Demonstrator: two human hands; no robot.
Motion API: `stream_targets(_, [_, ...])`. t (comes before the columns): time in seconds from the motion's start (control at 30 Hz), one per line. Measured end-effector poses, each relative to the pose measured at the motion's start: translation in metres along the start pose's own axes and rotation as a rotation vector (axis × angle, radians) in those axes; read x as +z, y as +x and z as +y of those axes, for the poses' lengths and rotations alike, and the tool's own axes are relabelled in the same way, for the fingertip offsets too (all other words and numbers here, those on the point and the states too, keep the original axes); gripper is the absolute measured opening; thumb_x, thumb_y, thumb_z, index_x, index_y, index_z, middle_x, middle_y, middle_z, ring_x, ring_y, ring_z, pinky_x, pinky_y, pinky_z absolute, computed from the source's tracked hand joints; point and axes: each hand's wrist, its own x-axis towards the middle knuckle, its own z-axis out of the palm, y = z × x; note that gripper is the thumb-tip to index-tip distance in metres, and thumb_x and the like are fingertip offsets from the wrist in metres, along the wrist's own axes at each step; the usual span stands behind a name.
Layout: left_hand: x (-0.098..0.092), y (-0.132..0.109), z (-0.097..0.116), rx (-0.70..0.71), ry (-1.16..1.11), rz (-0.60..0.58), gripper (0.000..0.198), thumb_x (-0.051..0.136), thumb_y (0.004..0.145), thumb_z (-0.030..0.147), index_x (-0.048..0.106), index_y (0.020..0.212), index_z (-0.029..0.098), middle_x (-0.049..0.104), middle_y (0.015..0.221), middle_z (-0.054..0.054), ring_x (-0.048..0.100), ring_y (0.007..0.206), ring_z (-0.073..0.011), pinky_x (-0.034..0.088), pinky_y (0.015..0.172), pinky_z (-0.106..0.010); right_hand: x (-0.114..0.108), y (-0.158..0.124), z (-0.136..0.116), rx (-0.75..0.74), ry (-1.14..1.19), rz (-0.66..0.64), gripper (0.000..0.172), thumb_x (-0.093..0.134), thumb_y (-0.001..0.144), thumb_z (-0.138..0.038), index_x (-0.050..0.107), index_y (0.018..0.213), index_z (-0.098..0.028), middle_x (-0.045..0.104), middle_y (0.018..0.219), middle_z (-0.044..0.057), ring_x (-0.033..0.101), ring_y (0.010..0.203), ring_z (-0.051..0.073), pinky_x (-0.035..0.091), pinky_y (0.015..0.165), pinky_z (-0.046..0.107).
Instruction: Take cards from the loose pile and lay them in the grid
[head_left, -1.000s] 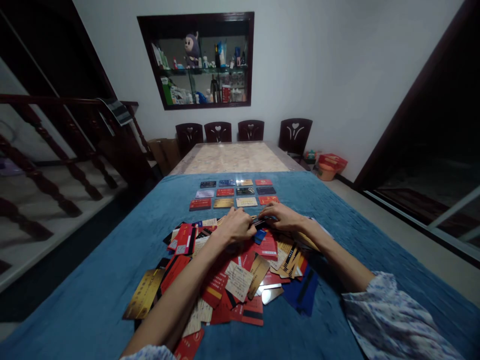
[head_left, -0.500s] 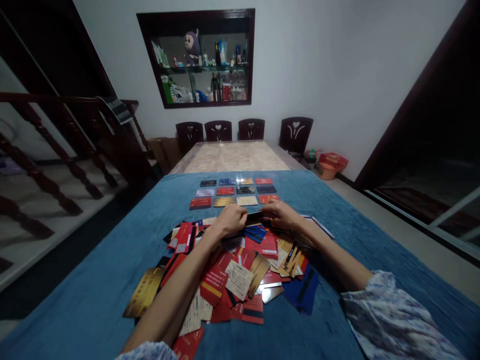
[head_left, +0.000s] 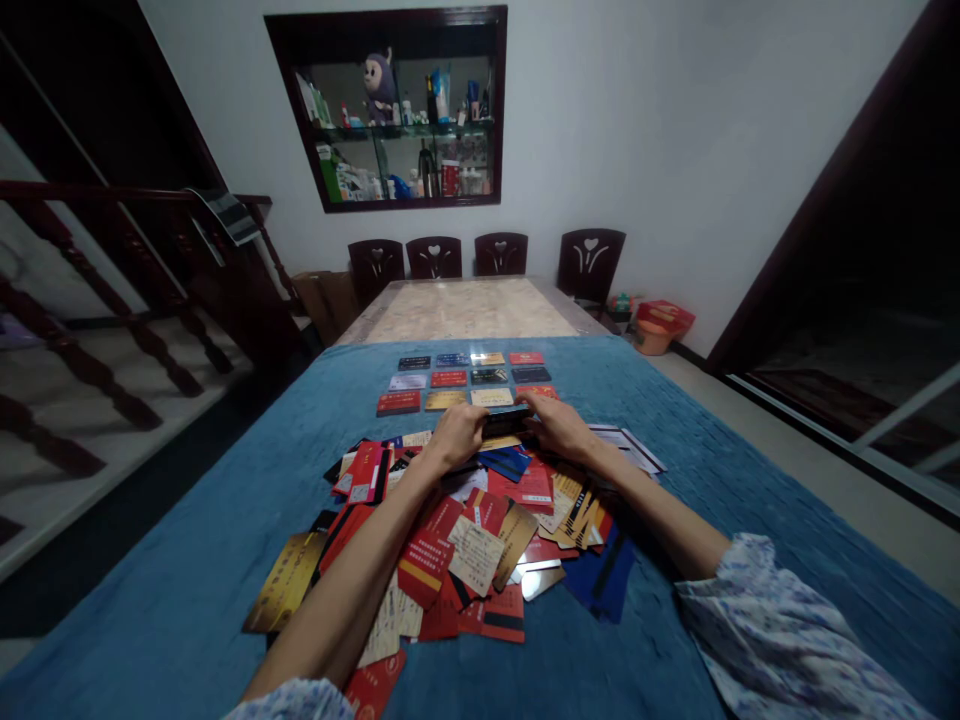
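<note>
My left hand (head_left: 456, 436) and my right hand (head_left: 556, 424) hold the two ends of a dark card (head_left: 507, 420) just above the table. Both hands are closed on it. Below my forearms lies a loose pile of cards (head_left: 465, 540), mostly red, gold, blue and black. Beyond my hands, cards are laid out flat in a neat grid of rows (head_left: 465, 380) on the blue cloth (head_left: 187, 560).
The blue cloth covers the near half of a long table; its bare marbled top (head_left: 465, 310) shows farther off. Several dark chairs (head_left: 501, 252) stand at the far end. A wall niche (head_left: 397, 110) holds bottles and a plush toy. A wooden stair railing (head_left: 112, 290) is at left.
Both hands have lifted the dark card from the pile and moved it forward, closer to the grid of rows.
</note>
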Motion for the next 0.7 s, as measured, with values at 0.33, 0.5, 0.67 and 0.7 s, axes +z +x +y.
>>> stream_targets(0.33, [0.003, -0.005, 0.003, -0.092, -0.041, 0.019, 0.034, 0.045, 0.087, 0.008, 0.058, 0.117, 0.017, 0.07, 0.099, -0.011, 0.066, 0.097, -0.0247, 0.05, 0.087, -0.035, 0.005, 0.0, -0.005, 0.059, -0.112, -0.013, 0.036, 0.058, 0.089, -0.019, 0.054, 0.125, -0.024, 0.074, 0.098, 0.007, 0.068, 0.09, 0.023, 0.041, 0.07, 0.026])
stream_targets(0.5, [-0.001, -0.006, 0.008, -0.101, 0.014, -0.019, 0.035, 0.045, 0.084, 0.006, 0.053, 0.117, 0.018, 0.069, 0.099, -0.011, 0.064, 0.096, -0.0256, 0.047, 0.087, -0.036, 0.002, -0.001, -0.009, 0.069, -0.103, -0.064, 0.048, 0.064, 0.084, -0.019, 0.051, 0.13, -0.022, 0.074, 0.102, 0.008, 0.067, 0.093, 0.023, 0.041, 0.073, 0.027])
stream_targets(0.67, [0.0, -0.007, 0.013, -0.129, 0.087, -0.077, 0.039, 0.048, 0.084, 0.009, 0.048, 0.123, 0.017, 0.07, 0.099, -0.011, 0.065, 0.097, -0.027, 0.043, 0.091, -0.039, -0.002, -0.001, -0.012, 0.028, -0.09, -0.076, 0.048, 0.063, 0.083, -0.015, 0.052, 0.129, -0.018, 0.073, 0.109, 0.011, 0.067, 0.098, 0.025, 0.041, 0.078, 0.029])
stream_targets(0.7, [0.0, -0.007, 0.014, -0.135, 0.093, -0.085, 0.04, 0.048, 0.084, 0.009, 0.048, 0.123, 0.017, 0.07, 0.099, -0.012, 0.065, 0.097, -0.0273, 0.042, 0.091, -0.04, -0.001, -0.001, -0.011, 0.015, -0.079, -0.068, 0.048, 0.063, 0.082, -0.014, 0.052, 0.129, -0.018, 0.073, 0.11, 0.011, 0.067, 0.099, 0.025, 0.041, 0.079, 0.029])
